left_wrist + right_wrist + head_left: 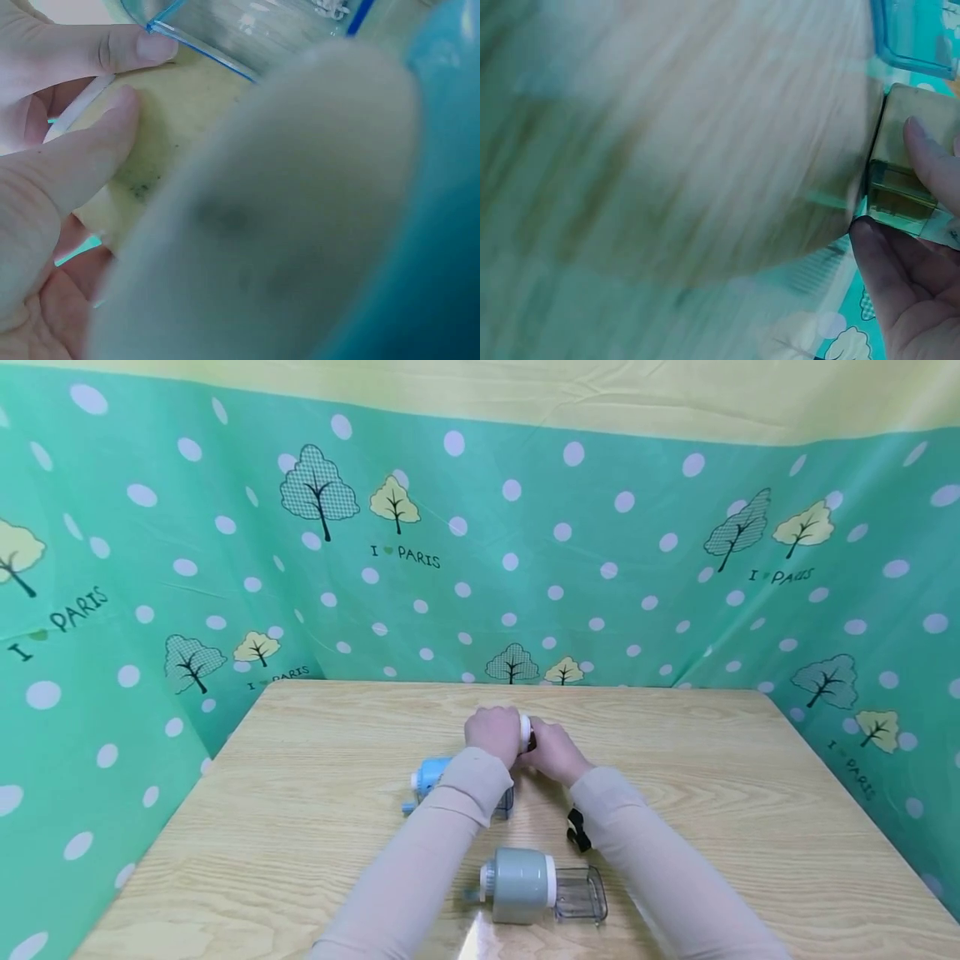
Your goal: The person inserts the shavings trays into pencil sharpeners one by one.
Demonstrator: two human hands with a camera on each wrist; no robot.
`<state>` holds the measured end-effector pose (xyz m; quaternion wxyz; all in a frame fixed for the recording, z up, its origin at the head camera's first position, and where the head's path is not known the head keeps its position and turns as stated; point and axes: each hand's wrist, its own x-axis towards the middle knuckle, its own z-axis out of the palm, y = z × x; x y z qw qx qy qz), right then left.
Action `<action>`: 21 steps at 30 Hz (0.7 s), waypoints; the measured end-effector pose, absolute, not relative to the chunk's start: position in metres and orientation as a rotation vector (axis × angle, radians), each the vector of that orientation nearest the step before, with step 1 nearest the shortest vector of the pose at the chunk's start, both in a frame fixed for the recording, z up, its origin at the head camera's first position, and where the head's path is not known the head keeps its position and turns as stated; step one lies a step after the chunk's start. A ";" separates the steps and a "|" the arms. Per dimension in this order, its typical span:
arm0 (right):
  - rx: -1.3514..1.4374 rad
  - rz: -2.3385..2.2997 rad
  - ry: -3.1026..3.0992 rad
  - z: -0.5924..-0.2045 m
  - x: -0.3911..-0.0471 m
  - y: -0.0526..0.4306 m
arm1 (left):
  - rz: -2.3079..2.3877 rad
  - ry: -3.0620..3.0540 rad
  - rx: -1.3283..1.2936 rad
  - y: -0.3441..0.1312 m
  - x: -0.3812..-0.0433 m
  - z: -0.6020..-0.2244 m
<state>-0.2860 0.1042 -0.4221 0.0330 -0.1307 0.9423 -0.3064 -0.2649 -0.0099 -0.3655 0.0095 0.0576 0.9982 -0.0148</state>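
Above the far middle of the table, my left hand (492, 732) grips a cream-coloured body (169, 112) with a white rim (524, 732), which looks like a hand-crank pencil sharpener. My right hand (555, 752) pinches the same thing from the right side, near a dark part. In the right wrist view, thumb and fingers close on its cream end (904, 120) beside a clear part (900, 193). Below the left hand lies a blue pencil sharpener (432, 772), partly hidden by the left sleeve. Most of the held thing is covered by the hands.
Nearer me, a grey pencil sharpener (519, 887) lies with its clear frame (581, 893) pointing right. A black clamp-like piece (577, 832) sits against the right sleeve. The wooden table (300, 760) is enclosed by a green dotted curtain (420, 635) at the back and sides.
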 end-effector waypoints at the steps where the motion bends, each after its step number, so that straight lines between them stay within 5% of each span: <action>1: -0.398 -0.954 2.896 -0.422 -0.286 0.104 | -0.059 3.108 0.181 -0.010 -0.264 -0.365; 21: -0.365 -1.082 2.795 -0.410 -0.277 0.102 | -0.246 3.034 0.182 -0.010 -0.263 -0.350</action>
